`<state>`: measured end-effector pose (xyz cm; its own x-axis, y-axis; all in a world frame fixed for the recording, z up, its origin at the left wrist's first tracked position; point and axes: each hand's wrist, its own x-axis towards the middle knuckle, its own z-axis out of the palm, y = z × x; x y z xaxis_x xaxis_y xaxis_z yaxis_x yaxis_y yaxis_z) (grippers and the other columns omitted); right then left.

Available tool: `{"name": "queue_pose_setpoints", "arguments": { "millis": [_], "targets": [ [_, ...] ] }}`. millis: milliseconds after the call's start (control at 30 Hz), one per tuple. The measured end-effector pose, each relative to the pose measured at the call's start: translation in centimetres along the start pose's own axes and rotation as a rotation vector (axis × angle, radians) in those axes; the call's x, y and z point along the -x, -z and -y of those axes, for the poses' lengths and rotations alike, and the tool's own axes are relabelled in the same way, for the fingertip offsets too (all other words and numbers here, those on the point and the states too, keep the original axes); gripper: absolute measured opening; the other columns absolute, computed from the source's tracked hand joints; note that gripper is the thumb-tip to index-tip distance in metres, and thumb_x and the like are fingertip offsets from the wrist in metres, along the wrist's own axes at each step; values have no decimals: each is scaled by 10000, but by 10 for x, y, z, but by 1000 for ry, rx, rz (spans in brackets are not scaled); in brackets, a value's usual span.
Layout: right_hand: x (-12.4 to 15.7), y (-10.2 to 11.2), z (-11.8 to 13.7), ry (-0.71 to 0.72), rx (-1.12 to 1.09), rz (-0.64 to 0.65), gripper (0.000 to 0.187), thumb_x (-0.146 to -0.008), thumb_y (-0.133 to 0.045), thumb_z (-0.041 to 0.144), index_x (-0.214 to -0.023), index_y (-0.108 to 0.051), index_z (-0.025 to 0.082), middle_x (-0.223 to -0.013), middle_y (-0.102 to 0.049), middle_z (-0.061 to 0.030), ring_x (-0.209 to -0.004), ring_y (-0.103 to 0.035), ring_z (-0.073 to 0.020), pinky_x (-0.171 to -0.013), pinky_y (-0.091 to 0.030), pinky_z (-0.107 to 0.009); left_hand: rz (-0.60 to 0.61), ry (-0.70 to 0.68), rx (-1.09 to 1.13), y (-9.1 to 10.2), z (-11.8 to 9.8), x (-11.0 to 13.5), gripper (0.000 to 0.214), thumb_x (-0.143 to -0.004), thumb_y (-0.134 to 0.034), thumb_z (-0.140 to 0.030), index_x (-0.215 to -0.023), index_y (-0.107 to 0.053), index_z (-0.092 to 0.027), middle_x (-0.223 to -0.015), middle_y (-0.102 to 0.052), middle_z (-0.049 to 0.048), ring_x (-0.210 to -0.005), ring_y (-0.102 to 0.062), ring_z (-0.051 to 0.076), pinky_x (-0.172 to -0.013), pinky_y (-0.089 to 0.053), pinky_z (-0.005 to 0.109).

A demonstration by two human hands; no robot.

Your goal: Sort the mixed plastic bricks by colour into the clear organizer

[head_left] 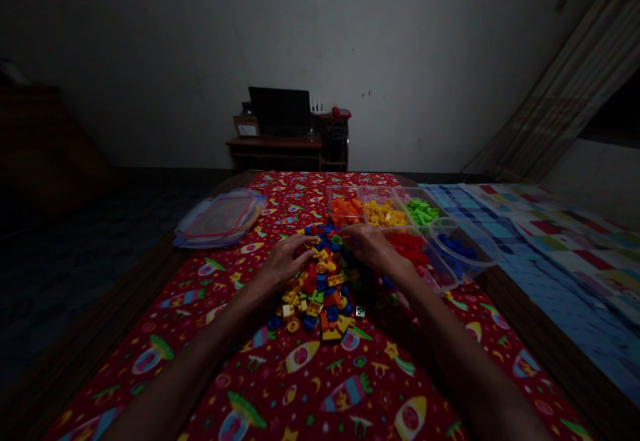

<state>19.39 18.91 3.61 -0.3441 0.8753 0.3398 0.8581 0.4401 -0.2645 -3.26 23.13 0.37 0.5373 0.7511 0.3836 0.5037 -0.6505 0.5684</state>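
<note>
A heap of mixed toy building bricks (pixel 325 281) in yellow, blue, red, orange and green lies on the red patterned cloth. At the heap's left side is my left hand (pixel 286 261), thumb and fingers apart, with the fingertips among yellow bricks. My right hand (pixel 369 246) reaches over the heap's far right part, its fingers bent together; a green brick (pixel 336 240) shows beside the fingertips. Whatever those fingers hold is hidden. Just beyond the right hand stand clear containers with orange bricks (pixel 347 209), yellow bricks (pixel 384 213), green bricks (pixel 423 212) and red bricks (pixel 409 249).
A round clear tub (pixel 487 254) with blue bricks is at the right of the containers. Stacked lids (pixel 220 217) lie on the left of the red cloth (pixel 300 394). Beyond the cloth, a monitor (pixel 280 111) stands on a desk by the wall. The room is dim.
</note>
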Motion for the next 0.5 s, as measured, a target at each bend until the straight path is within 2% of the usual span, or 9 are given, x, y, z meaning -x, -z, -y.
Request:
{"name": "queue_pose_setpoints", "arguments": {
  "millis": [100,167,233,333,500],
  "targets": [
    [-6,-27,13,215,32,102,214,-794,-567,96,-989,-639,148,-1020,-651,-103,-1037,-535,-207,-854,-397,-291,-17,-24,-6,-1,2,0,292,-828,-509,-331,-1039,-655,-192,-1011,-695,69,-929,-646,207,-840,-500,333],
    [-7,-39,16,265,61,133,248,-754,-642,141,-1001,-622,146,-1028,-636,-107,-1066,-500,-229,-870,-384,-316,-37,-44,-22,-1,5,-1,271,-828,-505,-321,-1001,-669,-193,-985,-703,65,-913,-650,203,-830,-504,328],
    [-7,-44,15,240,85,131,206,-745,-661,165,-947,-622,149,-967,-633,-97,-998,-505,-224,-826,-383,-308,-47,-59,-33,1,8,-1,254,-826,-506,-306,-972,-680,-192,-972,-708,63,-906,-652,200,-830,-507,325],
    [-4,-43,13,148,103,94,56,-805,-582,142,-838,-625,156,-866,-624,-79,-879,-505,-191,-739,-366,-277,-50,-66,-50,5,11,-2,227,-810,-518,-282,-931,-689,-193,-952,-712,59,-879,-655,194,-819,-512,316],
    [0,-24,11,84,44,24,115,-854,-538,182,-831,-645,144,-889,-633,-90,-897,-528,-182,-723,-361,-253,-37,-98,-65,13,9,-3,176,-794,-528,-269,-843,-680,-195,-919,-703,50,-850,-647,183,-809,-508,305]
  ]
}}
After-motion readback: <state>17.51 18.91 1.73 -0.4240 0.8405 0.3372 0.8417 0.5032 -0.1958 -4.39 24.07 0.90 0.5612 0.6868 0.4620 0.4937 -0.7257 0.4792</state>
